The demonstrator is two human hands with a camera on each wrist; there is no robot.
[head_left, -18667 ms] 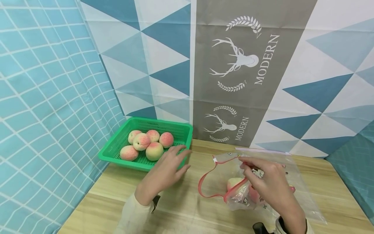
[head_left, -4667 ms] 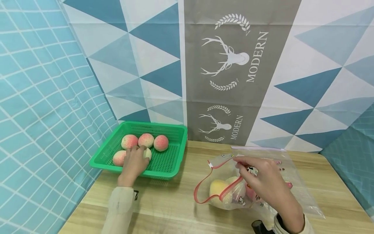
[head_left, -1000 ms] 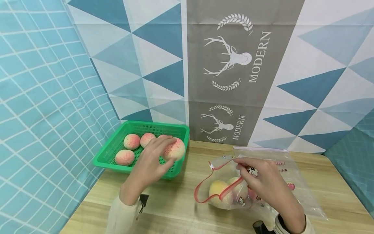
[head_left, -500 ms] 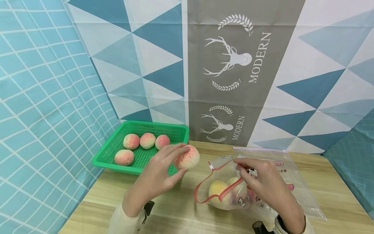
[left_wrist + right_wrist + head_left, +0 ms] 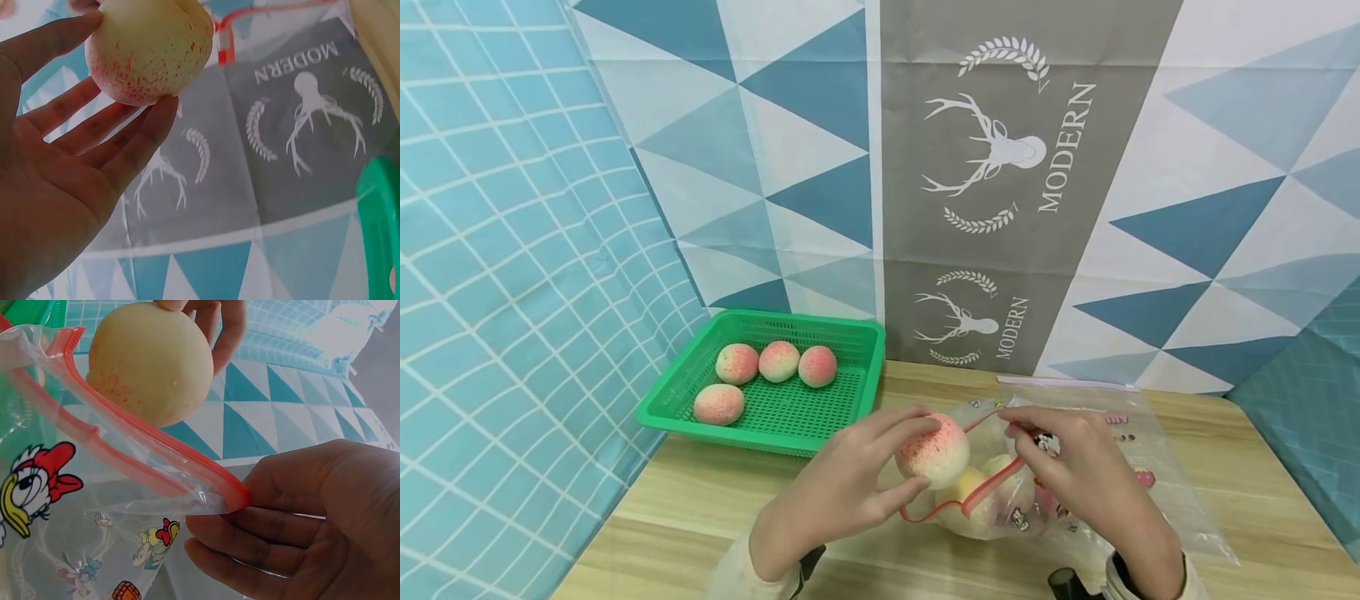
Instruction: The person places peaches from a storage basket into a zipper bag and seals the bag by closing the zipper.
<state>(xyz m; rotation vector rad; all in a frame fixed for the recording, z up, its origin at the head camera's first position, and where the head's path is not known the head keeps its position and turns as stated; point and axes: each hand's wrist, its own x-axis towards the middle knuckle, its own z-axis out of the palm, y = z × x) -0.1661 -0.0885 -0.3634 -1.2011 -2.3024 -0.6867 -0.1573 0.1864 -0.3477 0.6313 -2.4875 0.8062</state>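
Between thumb and fingertips my left hand (image 5: pixel 846 479) holds a pink and cream peach (image 5: pixel 934 450) at the mouth of a clear plastic zip bag (image 5: pixel 1030 517). The left wrist view shows the same peach (image 5: pixel 150 50) pinched from thumb to fingertips. My right hand (image 5: pixel 1078 467) pinches the red zip edge of the bag, whose mouth gapes toward the left. In the right wrist view the thumb and forefinger grip the end of the red zip strip (image 5: pixel 219 484), below the held peach (image 5: pixel 153 362). Several peaches show through the film inside the bag, one yellowish (image 5: pixel 966 492).
A green plastic basket (image 5: pixel 651 408) stands at the back left with several peaches (image 5: pixel 718 404) in it. A second, flat clear bag (image 5: pixel 1180 500) with a pale zip lies under and right of my right hand. Patterned cloths hang behind the wooden table (image 5: pixel 655 517).
Since the earliest frames, more peaches lie in the bag and fewer in the basket. Over the last second my left hand carried a peach rightward from the basket to the bag's mouth; my right hand stayed.
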